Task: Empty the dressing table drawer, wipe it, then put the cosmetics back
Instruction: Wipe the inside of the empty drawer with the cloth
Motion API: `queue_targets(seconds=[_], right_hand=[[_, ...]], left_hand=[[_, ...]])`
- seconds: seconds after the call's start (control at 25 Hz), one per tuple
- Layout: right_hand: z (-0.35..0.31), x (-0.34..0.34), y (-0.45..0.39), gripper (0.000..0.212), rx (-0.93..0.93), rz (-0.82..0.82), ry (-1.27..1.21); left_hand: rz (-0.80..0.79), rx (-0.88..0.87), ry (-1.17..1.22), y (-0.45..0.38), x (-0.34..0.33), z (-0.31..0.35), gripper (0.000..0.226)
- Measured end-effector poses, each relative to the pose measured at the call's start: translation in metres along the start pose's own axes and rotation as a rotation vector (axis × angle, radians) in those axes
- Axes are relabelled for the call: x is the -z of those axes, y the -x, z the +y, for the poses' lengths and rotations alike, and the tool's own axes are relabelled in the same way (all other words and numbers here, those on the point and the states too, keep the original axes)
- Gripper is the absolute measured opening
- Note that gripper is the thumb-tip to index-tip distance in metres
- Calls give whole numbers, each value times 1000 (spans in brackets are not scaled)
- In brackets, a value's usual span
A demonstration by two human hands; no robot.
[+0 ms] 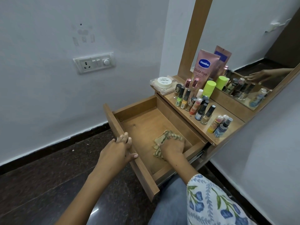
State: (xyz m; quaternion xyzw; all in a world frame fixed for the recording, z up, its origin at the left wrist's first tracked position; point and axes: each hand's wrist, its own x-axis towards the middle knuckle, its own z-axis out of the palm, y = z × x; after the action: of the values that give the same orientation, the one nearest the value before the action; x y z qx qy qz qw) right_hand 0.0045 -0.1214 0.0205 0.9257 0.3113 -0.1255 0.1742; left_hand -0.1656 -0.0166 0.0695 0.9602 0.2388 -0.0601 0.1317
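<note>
The wooden drawer stands pulled out, and its floor is bare apart from a folded striped cloth. My right hand presses down on that cloth near the drawer's right side. My left hand grips the top edge of the drawer front. Several nail polish bottles, a pink Vaseline tube, a lime green bottle and a white round jar stand on the dressing table top.
A mirror in a wooden frame rises behind the cosmetics. A switch and socket panel sits on the left wall. Dark stone floor lies left of the drawer; my knee in jeans is under it.
</note>
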Motion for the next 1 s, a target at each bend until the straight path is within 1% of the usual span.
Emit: queue_targets(seconds=[0.08,0.12,0.16,0.2,0.24,0.32,0.4,0.56,0.68,0.76,0.84,0.92,1.0], right_hand=[[7,2,11,36,-27,15,-160],[9,3,16,35,-13,11,-195],[8,1,20,45,39,-20,-177],[6,-1,24,58,98,-75,-158],[3,-5,22,65,143,-136,-159],[-3,-8,10,70,164,-225,-183],[-1,-6,-7,70,168,-261,-238],[13,0,-36,68,152,-199,-302],[18,-4,-35,70,90,-155,-232],[20,-3,-25,71,36,-174,-173],[24,3,-13,62,37,-177,-110],[29,9,-2,51,64,-134,-42],[32,11,4,48,82,-110,-1]], left_hand=[[-2,4,-30,-1,1,1,69],[0,7,-43,-2,2,1,69],[-1,9,-52,-2,2,2,69],[-5,12,-58,-1,2,3,69],[-9,14,-62,-1,2,3,69],[-8,18,-56,-1,1,3,69],[-5,15,-41,-1,1,2,70],[11,11,-30,0,0,0,69],[10,2,-29,2,-1,0,69],[13,4,-34,2,-1,1,69],[11,-1,-37,1,0,0,69],[1,2,-45,1,2,1,69],[-13,3,-68,2,4,3,69]])
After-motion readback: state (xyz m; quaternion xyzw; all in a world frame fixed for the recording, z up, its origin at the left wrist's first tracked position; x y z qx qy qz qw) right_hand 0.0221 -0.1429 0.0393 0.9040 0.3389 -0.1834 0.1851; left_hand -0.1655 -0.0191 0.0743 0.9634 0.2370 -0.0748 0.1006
